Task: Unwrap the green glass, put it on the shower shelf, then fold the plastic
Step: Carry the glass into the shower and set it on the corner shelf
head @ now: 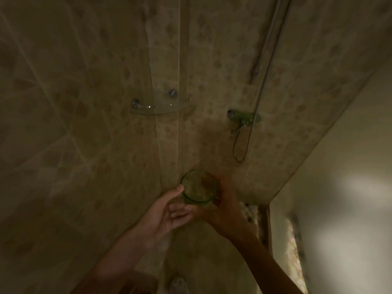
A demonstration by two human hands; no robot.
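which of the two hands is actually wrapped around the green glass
The right hand: its fingers curl around the green glass from the right. The left hand is open, only its thumb tip near the rim.

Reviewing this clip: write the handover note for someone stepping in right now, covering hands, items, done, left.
Right hand: wrapped around the green glass, mouth facing the camera.
Left hand: open, thumb touching the glass rim.
Corner shower shelf: above the hands, nothing on it.
Plastic: too dim to tell whether any wrap remains on the glass.
Done: unclear.
Left: place glass on shelf, fold plastic.
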